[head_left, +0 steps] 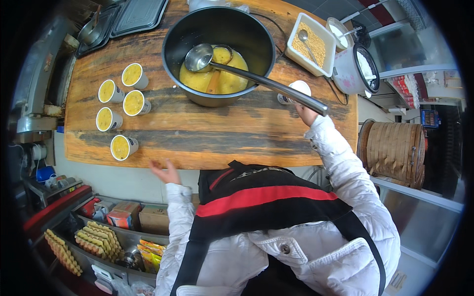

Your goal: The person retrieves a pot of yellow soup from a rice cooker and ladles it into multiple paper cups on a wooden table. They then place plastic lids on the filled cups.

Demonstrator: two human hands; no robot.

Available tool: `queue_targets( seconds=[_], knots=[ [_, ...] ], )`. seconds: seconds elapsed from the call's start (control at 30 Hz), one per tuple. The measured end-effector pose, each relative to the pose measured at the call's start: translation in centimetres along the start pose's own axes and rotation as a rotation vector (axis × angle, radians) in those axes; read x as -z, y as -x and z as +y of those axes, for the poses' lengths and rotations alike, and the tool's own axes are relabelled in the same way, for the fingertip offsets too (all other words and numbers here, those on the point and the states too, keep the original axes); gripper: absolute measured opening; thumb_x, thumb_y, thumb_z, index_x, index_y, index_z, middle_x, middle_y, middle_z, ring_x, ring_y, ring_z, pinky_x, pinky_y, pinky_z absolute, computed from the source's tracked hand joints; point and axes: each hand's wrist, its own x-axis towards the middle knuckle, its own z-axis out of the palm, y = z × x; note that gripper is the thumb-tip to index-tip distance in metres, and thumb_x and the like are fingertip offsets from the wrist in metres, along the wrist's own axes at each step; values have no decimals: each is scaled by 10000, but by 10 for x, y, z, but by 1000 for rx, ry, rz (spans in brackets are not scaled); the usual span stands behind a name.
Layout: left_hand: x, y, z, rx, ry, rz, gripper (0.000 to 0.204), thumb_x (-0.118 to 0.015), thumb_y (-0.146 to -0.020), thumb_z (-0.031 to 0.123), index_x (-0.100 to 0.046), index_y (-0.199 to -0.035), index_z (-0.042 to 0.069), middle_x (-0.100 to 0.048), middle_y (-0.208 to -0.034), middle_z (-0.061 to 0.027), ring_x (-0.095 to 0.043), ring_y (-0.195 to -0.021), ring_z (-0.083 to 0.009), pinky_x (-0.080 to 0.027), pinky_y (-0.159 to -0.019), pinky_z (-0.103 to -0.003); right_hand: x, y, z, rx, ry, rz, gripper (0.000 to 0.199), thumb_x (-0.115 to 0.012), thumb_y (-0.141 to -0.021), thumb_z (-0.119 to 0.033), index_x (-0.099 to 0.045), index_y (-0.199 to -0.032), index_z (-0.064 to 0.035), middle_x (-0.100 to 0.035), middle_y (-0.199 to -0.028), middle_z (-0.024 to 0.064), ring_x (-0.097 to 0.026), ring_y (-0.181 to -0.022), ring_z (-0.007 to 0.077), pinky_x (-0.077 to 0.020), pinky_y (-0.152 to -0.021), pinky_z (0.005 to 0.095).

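Note:
My right hand (306, 114) is around the near side of a white paper cup (299, 89) at the table's right part. The ladle's handle crosses over this hand and hides some fingers. My left hand (167, 172) is open, palm up, at the table's front edge, with nothing in it. Nearest to it stands a paper cup filled with yellow, thick-looking food (123, 148). Several more filled cups (132, 75) stand behind it on the left. A large dark pot (170, 54) holds yellow liquid. A metal ladle (256, 79) rests in it, beside a wooden-handled utensil (213, 83).
A white tub of yellow beans or grains (323, 42) with a spoon stands at the back right, next to a lidless container of white contents (365, 66). Dark trays (140, 17) lie back left. Bamboo steamers (395, 153) stand right. Egg trays (98, 239) sit below left.

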Motion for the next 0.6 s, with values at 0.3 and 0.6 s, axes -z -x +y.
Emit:
queue_targets(
  seconds=[0.3, 0.6],
  knots=[
    [-118, 80, 155, -349, 94, -843, 297, -627, -849, 120, -573, -1120, 10, -561, -1181, -138, -521, -1122, -263, -407, -957, -344, -22, -15, 39, 120, -129, 227, 256, -521, -903, -289, -653, -1061, -137, -642, -920, 229, -613, -882, 404, -483, -792, 463],
    [-206, 117, 258, -675, 14, -1089, 716, -723, -779, 220, -353, -1348, -10, -444, -1319, -208, -431, -1240, -329, -345, -1048, -406, 1, 2, 53, 446, -415, 659, 137, -637, -842, -71, -649, -973, -36, -650, -873, 158, -649, -760, 288, -505, -665, 335]
  ],
)
